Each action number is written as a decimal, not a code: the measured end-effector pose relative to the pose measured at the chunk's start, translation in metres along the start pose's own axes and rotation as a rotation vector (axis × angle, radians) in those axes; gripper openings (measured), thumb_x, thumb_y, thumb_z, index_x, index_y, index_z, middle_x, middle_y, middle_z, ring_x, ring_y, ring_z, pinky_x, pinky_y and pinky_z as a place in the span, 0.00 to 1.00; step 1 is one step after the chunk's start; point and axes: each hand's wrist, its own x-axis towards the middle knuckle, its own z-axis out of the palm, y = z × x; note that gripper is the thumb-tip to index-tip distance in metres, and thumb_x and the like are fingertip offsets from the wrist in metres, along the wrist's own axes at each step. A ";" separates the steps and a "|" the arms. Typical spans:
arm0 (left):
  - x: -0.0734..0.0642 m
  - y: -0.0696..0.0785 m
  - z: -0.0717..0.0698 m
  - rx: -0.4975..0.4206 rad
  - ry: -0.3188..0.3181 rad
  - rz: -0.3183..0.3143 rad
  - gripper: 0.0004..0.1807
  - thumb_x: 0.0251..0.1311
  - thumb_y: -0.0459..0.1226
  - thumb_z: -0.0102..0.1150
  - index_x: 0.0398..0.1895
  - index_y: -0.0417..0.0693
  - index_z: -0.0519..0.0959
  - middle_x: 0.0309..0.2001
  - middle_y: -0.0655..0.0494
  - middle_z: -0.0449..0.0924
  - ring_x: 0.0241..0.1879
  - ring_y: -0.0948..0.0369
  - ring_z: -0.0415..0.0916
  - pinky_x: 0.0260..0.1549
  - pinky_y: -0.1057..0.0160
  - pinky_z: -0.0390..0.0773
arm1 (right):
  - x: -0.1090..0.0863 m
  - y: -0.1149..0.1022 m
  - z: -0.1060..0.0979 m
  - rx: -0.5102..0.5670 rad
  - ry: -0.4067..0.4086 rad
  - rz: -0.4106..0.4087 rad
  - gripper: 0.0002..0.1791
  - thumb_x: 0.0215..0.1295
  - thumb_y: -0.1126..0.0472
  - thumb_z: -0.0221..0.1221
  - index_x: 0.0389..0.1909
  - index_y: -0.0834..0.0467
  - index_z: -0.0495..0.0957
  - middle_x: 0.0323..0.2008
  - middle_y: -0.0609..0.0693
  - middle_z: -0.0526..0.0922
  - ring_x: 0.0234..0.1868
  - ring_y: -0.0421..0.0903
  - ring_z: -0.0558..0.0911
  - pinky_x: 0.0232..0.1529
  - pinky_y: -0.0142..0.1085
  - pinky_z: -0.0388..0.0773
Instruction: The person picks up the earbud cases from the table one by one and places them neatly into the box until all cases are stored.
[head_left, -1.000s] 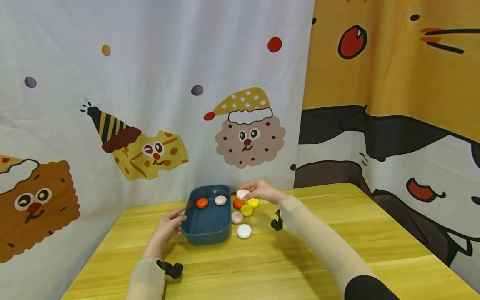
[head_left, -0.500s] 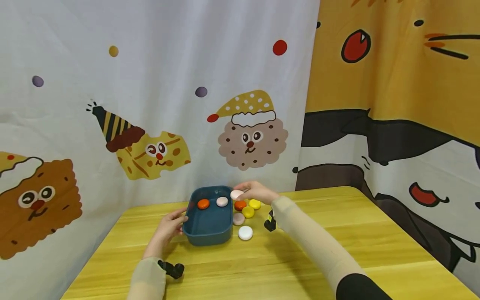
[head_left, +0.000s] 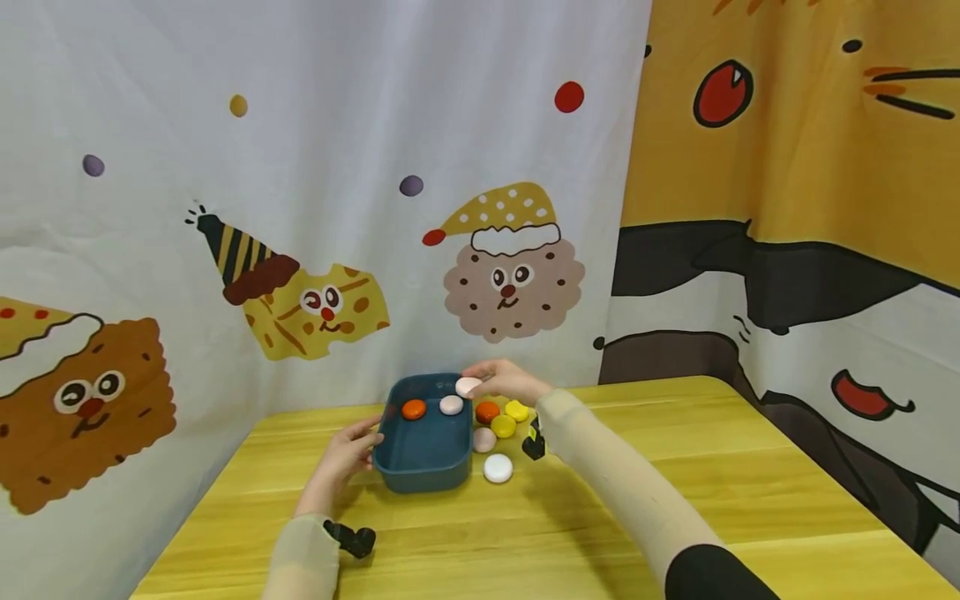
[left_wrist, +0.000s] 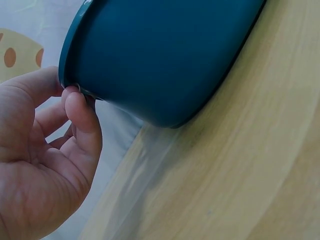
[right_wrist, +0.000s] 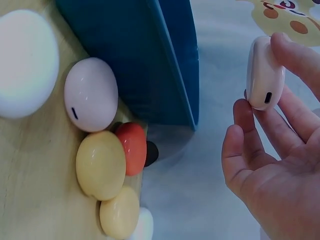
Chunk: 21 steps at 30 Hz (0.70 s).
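My left hand (head_left: 345, 457) holds the left rim of a dark blue rectangular bin (head_left: 423, 450); thumb and fingers pinch the edge in the left wrist view. Between the thumb and fingertips of my right hand (right_wrist: 280, 165) is a pale pink, rounded disc-shaped case (right_wrist: 265, 75) with a small dark slot. It is raised at the bin's back right corner, overlapping the rim in the head view. Inside the bin lie an orange disc (head_left: 413, 409) and a pale pink disc (head_left: 451, 405).
Right of the bin sit an orange-red disc (head_left: 487, 412), two yellow discs (head_left: 503, 426), a pinkish disc (head_left: 484, 439) and a white disc (head_left: 498, 468). A small black thing (right_wrist: 151, 153) shows behind the orange-red one. A printed curtain (head_left: 420, 333) hangs behind the wooden table (head_left: 637, 450).
My right hand has carried the pale pink disc left, from above the loose discs to the bin's back right corner. My left hand keeps its hold on the rim.
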 end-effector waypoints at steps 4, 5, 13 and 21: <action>0.001 -0.001 -0.001 0.000 -0.001 0.003 0.27 0.65 0.31 0.55 0.68 0.39 0.68 0.42 0.46 0.74 0.18 0.63 0.65 0.19 0.67 0.73 | 0.005 -0.003 0.007 0.007 -0.001 -0.007 0.30 0.59 0.57 0.67 0.63 0.56 0.74 0.59 0.49 0.76 0.55 0.47 0.77 0.52 0.41 0.76; 0.001 -0.002 -0.001 0.000 -0.001 0.007 0.27 0.65 0.31 0.55 0.68 0.39 0.68 0.40 0.47 0.73 0.18 0.63 0.65 0.18 0.67 0.73 | 0.006 -0.004 0.008 0.011 0.002 -0.010 0.30 0.60 0.57 0.67 0.63 0.56 0.74 0.59 0.49 0.76 0.56 0.47 0.77 0.52 0.41 0.76; 0.002 -0.003 -0.002 -0.010 -0.005 0.018 0.27 0.64 0.30 0.56 0.68 0.38 0.68 0.37 0.51 0.72 0.17 0.64 0.65 0.17 0.68 0.72 | 0.016 -0.008 0.021 0.045 0.009 -0.038 0.28 0.58 0.60 0.68 0.61 0.57 0.76 0.58 0.53 0.77 0.56 0.50 0.76 0.60 0.51 0.69; 0.001 -0.002 -0.002 -0.014 -0.009 0.030 0.27 0.65 0.30 0.55 0.68 0.38 0.67 0.36 0.51 0.70 0.18 0.63 0.64 0.18 0.67 0.71 | 0.028 -0.007 0.031 0.035 0.035 -0.028 0.29 0.58 0.59 0.68 0.62 0.59 0.75 0.59 0.53 0.76 0.59 0.51 0.74 0.60 0.51 0.68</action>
